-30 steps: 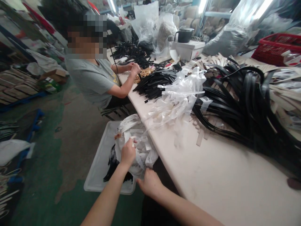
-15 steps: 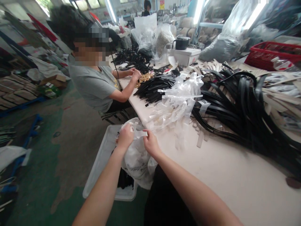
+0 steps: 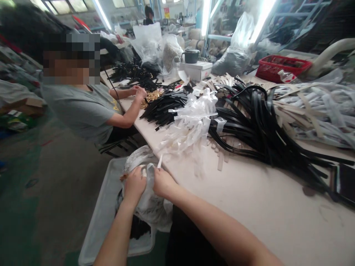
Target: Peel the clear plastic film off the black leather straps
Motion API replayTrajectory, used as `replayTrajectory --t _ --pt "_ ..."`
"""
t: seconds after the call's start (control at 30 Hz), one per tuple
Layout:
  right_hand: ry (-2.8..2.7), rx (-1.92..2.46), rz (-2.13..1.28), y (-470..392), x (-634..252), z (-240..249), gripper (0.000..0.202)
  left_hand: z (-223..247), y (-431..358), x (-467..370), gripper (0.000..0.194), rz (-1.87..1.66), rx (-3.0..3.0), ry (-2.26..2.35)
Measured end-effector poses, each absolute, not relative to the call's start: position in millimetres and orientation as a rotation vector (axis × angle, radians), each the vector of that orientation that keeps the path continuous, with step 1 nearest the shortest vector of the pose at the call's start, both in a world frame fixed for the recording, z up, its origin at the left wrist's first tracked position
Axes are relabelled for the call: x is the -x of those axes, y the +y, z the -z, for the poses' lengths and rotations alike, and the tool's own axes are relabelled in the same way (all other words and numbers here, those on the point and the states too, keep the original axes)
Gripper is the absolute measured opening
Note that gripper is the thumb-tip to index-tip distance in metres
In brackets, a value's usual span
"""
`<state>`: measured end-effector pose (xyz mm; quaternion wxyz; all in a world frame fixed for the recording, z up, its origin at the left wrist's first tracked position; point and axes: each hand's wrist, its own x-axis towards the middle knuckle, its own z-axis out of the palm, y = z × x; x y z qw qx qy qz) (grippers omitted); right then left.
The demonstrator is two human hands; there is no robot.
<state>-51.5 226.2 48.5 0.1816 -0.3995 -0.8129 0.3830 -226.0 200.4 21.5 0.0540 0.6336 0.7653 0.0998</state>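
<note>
Over a plastic bag [image 3: 155, 210] at the table's left edge, my two hands work close together. My left hand [image 3: 135, 186] is closed, gripping a piece of white plastic by its fingertips. My right hand [image 3: 164, 183] pinches a white plastic strip [image 3: 160, 162], whose narrow end sticks up above the fingers. Whether both hands hold one and the same strip is hidden by the fingers. Beneath the bag stands a pale plastic bin [image 3: 95, 218] with black pieces [image 3: 140, 227] inside. A heap of clear plastic strips [image 3: 191, 122] lies on the table just beyond my right hand.
Black straps [image 3: 257, 125] spread across the table [image 3: 222, 207], with black short pieces [image 3: 166, 107] farther back. A co-worker [image 3: 80, 107] sits at the left edge, hands near gold-coloured fittings [image 3: 152, 98]. Behind are a white box [image 3: 196, 71], a mug [image 3: 191, 55] and a red basket [image 3: 281, 68].
The view has turned right. My hands have come closer together and sit lower over the bag; the strip that stretched flat between them now points upward from my right hand.
</note>
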Motion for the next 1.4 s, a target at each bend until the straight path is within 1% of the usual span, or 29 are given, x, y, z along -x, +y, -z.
replayTrajectory --t 0.07,0.17,0.27,0.3,0.37,0.4,0.47,0.57,0.63,0.7,0.8,0.9,0.97,1.03,1.13,1.2,1.23,1.27,1.33,1.4 --pt "-2.265 1.209 -1.017 220 19 -59 0.041 -34 202 213 0.034 -0.349 -1.962 2.413" --pt "-2.148 1.357 -0.851 217 -50 -67 0.028 -58 206 180 0.033 -0.398 -2.036 2.456" --pt "-1.907 1.599 -0.638 220 -134 -61 0.015 -77 207 124 0.027 -0.688 -2.107 2.398" --pt "-1.832 1.676 -0.576 222 -163 -58 0.014 -79 207 100 0.024 -0.77 -2.119 2.319" --pt "-1.688 1.81 -0.447 226 -218 -51 0.016 -75 205 46 0.016 -0.787 -2.144 2.095" --pt "-1.617 1.867 -0.376 228 -244 -49 0.019 -69 205 20 0.013 -0.741 -2.154 2.001" --pt "-1.473 1.961 -0.225 231 -290 -46 0.027 -53 206 -27 0.015 -0.643 -2.179 1.898" --pt "-1.335 2.037 -0.066 238 -340 -41 0.037 -31 214 -69 0.026 -0.567 -2.145 1.993" --pt "-1.324 2.048 -0.048 245 -361 -35 0.038 -20 220 -76 0.021 -0.554 -2.09 2.076" --pt "-1.344 2.037 -0.077 251 -375 -28 0.034 -15 224 -75 0.012 -0.567 -2.042 2.086" --pt "-1.349 2.009 -0.121 251 -388 -23 0.031 -12 223 -71 0.026 -0.644 -1.981 2.088" --pt "-1.314 1.979 -0.149 236 -394 -25 0.036 -12 221 -74 0.039 -0.755 -1.911 2.209" --pt "-1.306 1.941 -0.198 216 -390 -26 0.038 -12 221 -77 0.042 -0.764 -1.891 2.275" --pt "-1.324 1.826 -0.376 193 -377 -25 0.032 -11 222 -78 0.036 -0.74 -1.904 2.274" --pt "-1.387 1.502 -0.81 159 -345 -18 0.03 -8 224 -76 0.03 -0.816 -1.886 2.243" --pt "-1.455 1.376 -0.909 146 -326 -13 0.03 -6 225 -73 0.018 -0.91 -1.822 2.274" --pt "-1.505 1.341 -0.907 142 -319 -11 0.028 -6 225 -72 0.012 -0.951 -1.779 2.299" --pt "-1.556 1.32 -0.878 140 -315 -11 0.026 -6 225 -72 0.013 -0.986 -1.731 2.318" --pt "-1.639 1.291 -0.777 138 -312 -14 0.021 -8 225 -72 0.023 -1.057 -1.604 2.316" --pt "-1.648 1.261 -0.691 135 -314 -22 0.017 -12 222 -74 0.027 -1.182 -1.352 2.206"
